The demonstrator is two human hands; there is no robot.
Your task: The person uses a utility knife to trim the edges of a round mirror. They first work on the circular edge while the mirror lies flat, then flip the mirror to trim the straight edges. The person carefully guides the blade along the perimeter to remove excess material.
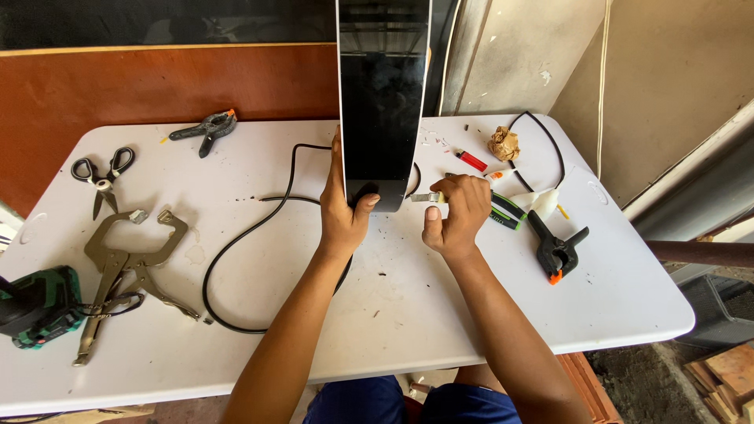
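My left hand is clamped on the bottom of a tall black panel that stands upright at 12 o'clock on the white counter. My right hand is pinched shut on a small silver plug, just right of the panel. The panel looks shiny, stiff and a bit heavy, so I think it could slip; holding it low by its side edges seems best. A black cable loops at 9 o'clock. A black clamp lies at 3 o'clock, near the counter's edge. Locking pliers and scissors sit far left. The most open room is at 6 o'clock.
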